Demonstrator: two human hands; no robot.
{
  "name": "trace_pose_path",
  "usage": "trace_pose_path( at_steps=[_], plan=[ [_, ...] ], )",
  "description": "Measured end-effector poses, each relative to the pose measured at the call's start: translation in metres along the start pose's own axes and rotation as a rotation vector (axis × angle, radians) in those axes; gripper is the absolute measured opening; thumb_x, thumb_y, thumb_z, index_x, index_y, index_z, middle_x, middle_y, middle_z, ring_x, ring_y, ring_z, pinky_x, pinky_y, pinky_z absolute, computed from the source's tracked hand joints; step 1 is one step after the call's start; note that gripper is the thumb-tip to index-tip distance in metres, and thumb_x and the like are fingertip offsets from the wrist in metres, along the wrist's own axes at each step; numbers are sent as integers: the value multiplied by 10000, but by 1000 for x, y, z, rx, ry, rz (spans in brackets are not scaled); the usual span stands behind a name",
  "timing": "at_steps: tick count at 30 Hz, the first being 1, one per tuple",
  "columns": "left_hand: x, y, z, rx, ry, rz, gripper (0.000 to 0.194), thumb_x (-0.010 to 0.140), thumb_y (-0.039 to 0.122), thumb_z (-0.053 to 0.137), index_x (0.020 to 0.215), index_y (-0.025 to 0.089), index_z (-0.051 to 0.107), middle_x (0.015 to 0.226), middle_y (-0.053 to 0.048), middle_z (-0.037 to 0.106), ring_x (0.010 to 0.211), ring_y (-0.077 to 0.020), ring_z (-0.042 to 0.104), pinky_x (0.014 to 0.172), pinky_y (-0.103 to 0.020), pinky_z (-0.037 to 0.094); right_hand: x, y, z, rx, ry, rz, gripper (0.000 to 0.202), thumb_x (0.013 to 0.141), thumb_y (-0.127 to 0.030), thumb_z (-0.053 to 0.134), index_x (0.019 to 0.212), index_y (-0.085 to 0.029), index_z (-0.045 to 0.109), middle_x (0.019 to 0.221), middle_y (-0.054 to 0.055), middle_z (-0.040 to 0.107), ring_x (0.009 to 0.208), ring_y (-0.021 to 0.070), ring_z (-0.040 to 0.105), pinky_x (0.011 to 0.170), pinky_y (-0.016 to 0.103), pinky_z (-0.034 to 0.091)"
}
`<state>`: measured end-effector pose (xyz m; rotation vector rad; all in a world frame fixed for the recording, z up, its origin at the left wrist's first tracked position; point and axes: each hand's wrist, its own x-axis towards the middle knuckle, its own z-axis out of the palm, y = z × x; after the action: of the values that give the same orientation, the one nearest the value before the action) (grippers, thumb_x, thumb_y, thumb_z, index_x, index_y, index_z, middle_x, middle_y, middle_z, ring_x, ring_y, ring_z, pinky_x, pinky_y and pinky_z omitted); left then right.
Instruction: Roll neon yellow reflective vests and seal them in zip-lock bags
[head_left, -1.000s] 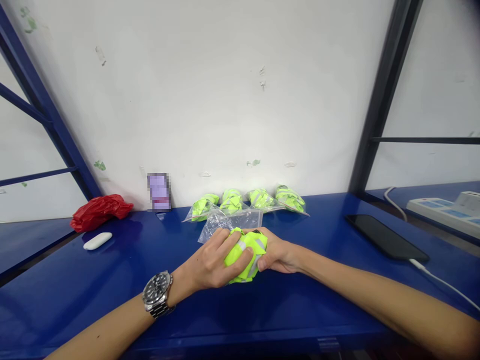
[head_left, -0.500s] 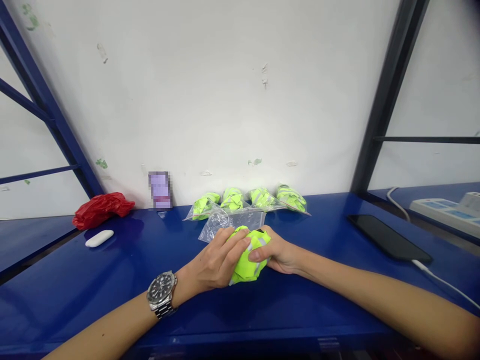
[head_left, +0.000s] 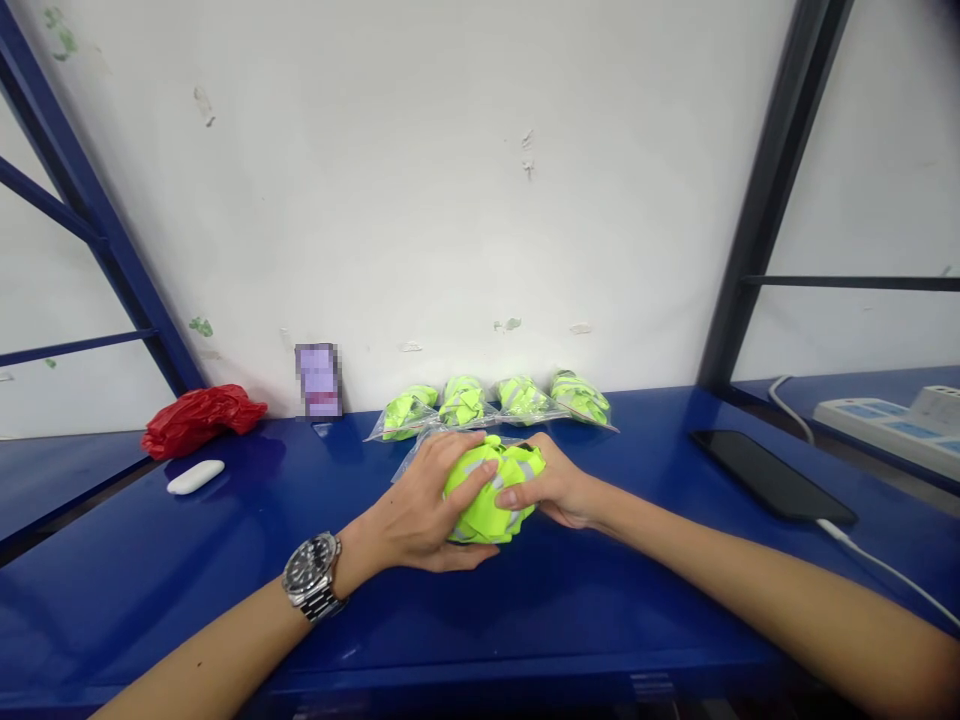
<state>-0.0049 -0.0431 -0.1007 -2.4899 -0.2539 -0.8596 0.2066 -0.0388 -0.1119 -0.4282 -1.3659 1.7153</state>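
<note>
A neon-yellow bundle of folded cloth with grey reflective strips is squeezed between both hands over the blue table. My left hand, with a metal watch at the wrist, wraps round its left side, thumb across the front and some fingers beneath. My right hand grips the right side, thumb on the front; its other fingers are mostly hidden behind. Just behind the hands lies a clear plastic bag, largely covered by them.
Several bagged yellow bundles line the wall. At left are a red plastic bag, a white case and an upright phone. A black phone with a cable and a power strip are at right.
The bundle has turned and risen slightly, showing more of its front. My left hand has shifted from over its top to its left side, with the thumb now in front.
</note>
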Motion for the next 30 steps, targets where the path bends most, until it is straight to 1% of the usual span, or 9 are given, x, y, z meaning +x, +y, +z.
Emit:
trace_pose_path(
  at_steps=[2, 4, 7, 11, 16, 19, 22, 27, 30],
  plan=[
    [0, -7, -5, -5, -5, -85, 1046, 692, 642, 664, 1449, 116, 169, 1402, -276, 296, 1297, -416, 345, 997, -605, 369, 2, -6, -6, -26, 22, -43, 458, 502, -134, 865, 924, -130, 687, 838, 39, 707, 748, 177, 669, 745, 334, 550],
    [-1, -16, -9, -14, -73, -196, 1072, 687, 686, 641, 1451, 104, 164, 1400, -266, 340, 1294, -402, 362, 1018, -592, 355, 5, -14, -15, -55, 79, -82, 490, 500, -138, 866, 953, -129, 681, 869, 57, 716, 779, 197, 680, 770, 353, 553],
    [-2, -25, -7, -46, -282, -340, 877, 785, 647, 573, 1412, 112, 273, 1369, -220, 435, 1260, -354, 426, 1033, -541, 364, 9, -24, -31, -112, 188, -120, 436, 501, -151, 867, 896, -111, 687, 854, 71, 723, 767, 203, 686, 756, 344, 563],
    [3, -24, 5, -154, -540, -354, 753, 869, 649, 430, 1409, 137, 314, 1403, -187, 434, 1273, -328, 432, 1035, -471, 368, 13, -28, -53, -182, 268, -170, 416, 520, -171, 859, 899, -124, 693, 892, 84, 729, 788, 225, 692, 764, 360, 569],
    [9, -16, -3, -157, -767, -459, 650, 894, 659, 337, 1312, 175, 458, 978, -124, 652, 897, -288, 625, 775, -385, 464, 15, -26, -66, -208, 316, -158, 417, 508, -175, 861, 888, -132, 696, 867, 83, 733, 769, 242, 698, 745, 373, 576],
    [9, -18, -19, -120, -811, -552, 689, 828, 729, 387, 1221, 179, 522, 921, -115, 647, 820, -279, 624, 662, -332, 451, 15, -26, -67, -217, 349, -116, 399, 496, -175, 863, 854, -121, 698, 866, 95, 733, 789, 257, 700, 743, 376, 580],
    [8, -27, -22, -76, -762, -614, 789, 797, 768, 378, 1266, 143, 487, 1129, -178, 616, 1005, -327, 599, 754, -369, 465, 15, -27, -64, -233, 354, -86, 403, 485, -165, 862, 849, -115, 697, 860, 98, 733, 787, 261, 700, 754, 383, 576],
    [14, -37, 8, -175, -770, -534, 1159, 655, 839, 483, 1494, 131, 110, 1466, -237, 338, 1302, -405, 391, 979, -483, 386, 14, -28, -57, -218, 375, -39, 407, 455, -167, 864, 819, -91, 699, 834, 110, 733, 757, 252, 696, 739, 372, 568],
    [17, -35, 19, -259, -760, -566, 1245, 633, 821, 529, 1500, 117, -21, 1391, -256, 435, 1223, -395, 491, 932, -476, 431, 13, -29, -55, -221, 387, -28, 407, 453, -170, 864, 816, -88, 699, 839, 112, 732, 750, 247, 694, 732, 368, 566]
  ],
)
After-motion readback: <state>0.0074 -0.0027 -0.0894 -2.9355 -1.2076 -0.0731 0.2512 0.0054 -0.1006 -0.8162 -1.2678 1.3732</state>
